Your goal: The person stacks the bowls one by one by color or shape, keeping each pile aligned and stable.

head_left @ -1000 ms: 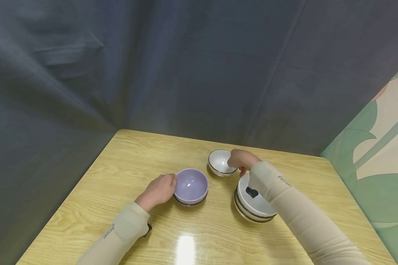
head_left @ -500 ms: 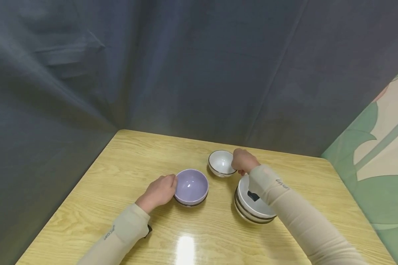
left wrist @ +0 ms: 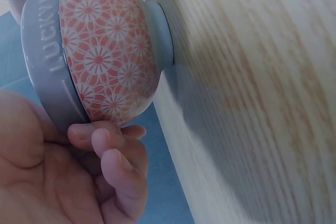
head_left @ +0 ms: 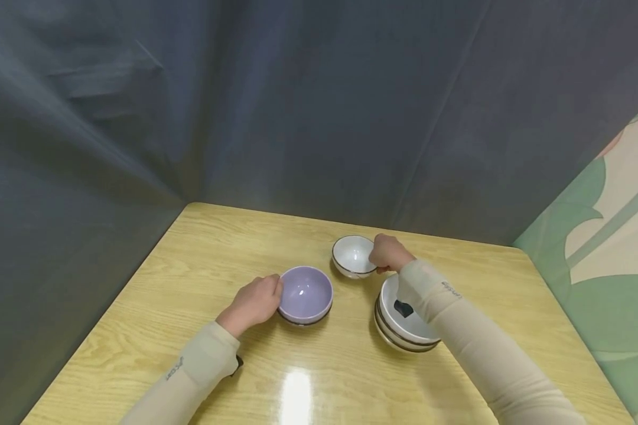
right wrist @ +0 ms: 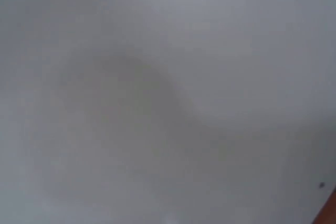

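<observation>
A purple bowl [head_left: 305, 293] sits nested in a dark-rimmed bowl near the middle of the table. In the left wrist view, the lower bowl [left wrist: 107, 51] has a red-and-white flower pattern under the raised-lettered purple rim [left wrist: 52, 59]. My left hand [head_left: 254, 302] holds the stack at its left side, the curled fingers [left wrist: 123, 169] against it. Farther back, my right hand [head_left: 390, 254] grips the right edge of a small white bowl [head_left: 352, 255] with a dark rim; some fingertips are hidden. The right wrist view shows mostly a blurred pale surface.
Under my right forearm stands a stack of white bowls [head_left: 399, 336] with dark rims, several deep. A dark curtain [head_left: 308, 118] hangs behind the wooden table [head_left: 191, 265]. A floral panel [head_left: 606, 248] borders the right side.
My right hand drew slightly right from inside the white bowl, then came back to its edge. My left hand stays on the purple bowl. The head view shifted a little.
</observation>
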`<state>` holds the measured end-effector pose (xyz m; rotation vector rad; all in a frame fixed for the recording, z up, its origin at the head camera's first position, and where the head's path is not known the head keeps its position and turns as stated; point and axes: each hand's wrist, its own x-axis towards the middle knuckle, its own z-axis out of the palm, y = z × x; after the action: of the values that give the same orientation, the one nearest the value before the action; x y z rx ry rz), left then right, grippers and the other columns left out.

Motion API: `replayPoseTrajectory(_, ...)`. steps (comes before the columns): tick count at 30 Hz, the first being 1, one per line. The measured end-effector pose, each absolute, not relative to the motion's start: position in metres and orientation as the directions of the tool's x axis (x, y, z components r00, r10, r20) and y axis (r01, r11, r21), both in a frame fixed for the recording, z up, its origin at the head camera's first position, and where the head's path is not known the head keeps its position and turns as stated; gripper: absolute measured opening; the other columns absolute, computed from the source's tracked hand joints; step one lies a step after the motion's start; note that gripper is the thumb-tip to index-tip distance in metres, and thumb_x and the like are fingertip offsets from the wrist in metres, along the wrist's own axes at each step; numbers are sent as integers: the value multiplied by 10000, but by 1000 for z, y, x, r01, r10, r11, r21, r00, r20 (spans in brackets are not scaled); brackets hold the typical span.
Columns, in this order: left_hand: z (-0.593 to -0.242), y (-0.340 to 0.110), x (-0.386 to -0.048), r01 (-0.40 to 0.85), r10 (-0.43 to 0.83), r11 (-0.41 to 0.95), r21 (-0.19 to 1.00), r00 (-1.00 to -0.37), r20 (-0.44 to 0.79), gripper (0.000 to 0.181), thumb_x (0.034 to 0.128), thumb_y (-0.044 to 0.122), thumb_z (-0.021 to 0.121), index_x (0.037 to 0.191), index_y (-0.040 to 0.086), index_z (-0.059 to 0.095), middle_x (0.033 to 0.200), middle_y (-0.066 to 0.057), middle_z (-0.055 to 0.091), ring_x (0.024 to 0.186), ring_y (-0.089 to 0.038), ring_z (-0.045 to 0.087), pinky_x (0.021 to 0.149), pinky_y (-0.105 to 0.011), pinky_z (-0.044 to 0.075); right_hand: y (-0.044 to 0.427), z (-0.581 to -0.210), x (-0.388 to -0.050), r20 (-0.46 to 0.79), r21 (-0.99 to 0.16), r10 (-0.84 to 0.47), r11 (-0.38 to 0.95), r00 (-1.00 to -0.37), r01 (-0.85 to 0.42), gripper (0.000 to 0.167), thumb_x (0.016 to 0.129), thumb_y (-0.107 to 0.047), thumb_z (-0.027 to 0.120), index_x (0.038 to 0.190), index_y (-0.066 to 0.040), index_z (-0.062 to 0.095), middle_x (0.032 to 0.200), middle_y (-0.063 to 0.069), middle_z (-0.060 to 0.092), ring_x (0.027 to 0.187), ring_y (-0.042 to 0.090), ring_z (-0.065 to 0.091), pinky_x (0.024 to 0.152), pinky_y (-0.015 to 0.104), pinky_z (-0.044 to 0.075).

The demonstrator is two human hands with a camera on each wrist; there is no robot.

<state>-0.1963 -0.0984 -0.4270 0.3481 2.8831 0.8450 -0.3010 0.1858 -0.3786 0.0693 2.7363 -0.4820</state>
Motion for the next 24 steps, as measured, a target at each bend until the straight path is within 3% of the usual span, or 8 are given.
replayPoseTrajectory(5,-425,-99,-196,180,244,823,539,-968,-49,364,1072,225,357,1009,9,643,721,-49,551,688,-212,543,627,-393,492,185,-369,-299,-377,-331,-32,938,-926,102,149,846,-11,463,976,25,527,751,163,673,454,113,420,436,203,346)
replayPoseTrajectory(13,-427,-100,-195,183,243,820,543,-969,-41,371,1070,222,358,1036,-3,651,763,-61,584,703,-210,554,648,-406,506,184,-361,-295,-383,-365,-26,922,-923,126,132,852,-46,448,961,10,499,689,92,557,544,154,450,484,224,385)
replayPoseTrajectory(20,-428,-101,-194,180,244,815,551,-969,-45,365,1070,220,360,1018,4,650,754,-61,578,696,-209,549,646,-404,503,184,-369,-295,-306,-356,-20,930,-952,95,240,898,-69,490,1091,69,522,893,142,543,692,210,546,529,255,495)
replayPoseTrajectory(24,-430,-102,-193,178,243,802,570,-969,-40,388,1073,225,352,1073,-9,661,836,-94,640,760,-223,594,717,-434,533,190,-373,-294,-300,-338,-32,938,-954,75,286,930,-101,471,1143,83,526,954,159,540,690,213,542,529,255,471)
